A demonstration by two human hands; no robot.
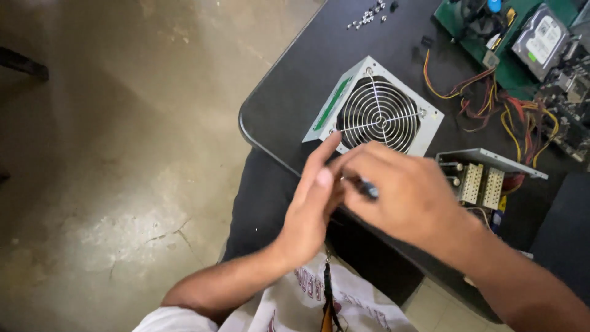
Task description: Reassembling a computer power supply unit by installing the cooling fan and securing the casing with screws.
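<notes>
Pinched in the right hand point(405, 197) over the near desk point(289, 92) edge, a thin dark-tipped tool point(367, 189) — light, stiff, slippery, best gripped mid-shaft — left hand point(314, 203) fingers loosely extended beside it, grey power supply cover point(373, 110) just beyond.

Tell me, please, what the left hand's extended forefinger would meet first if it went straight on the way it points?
Probably the grey fan cover, near its wire grille's lower left corner; the left hand points up and right at it, though depth is unclear.
</notes>
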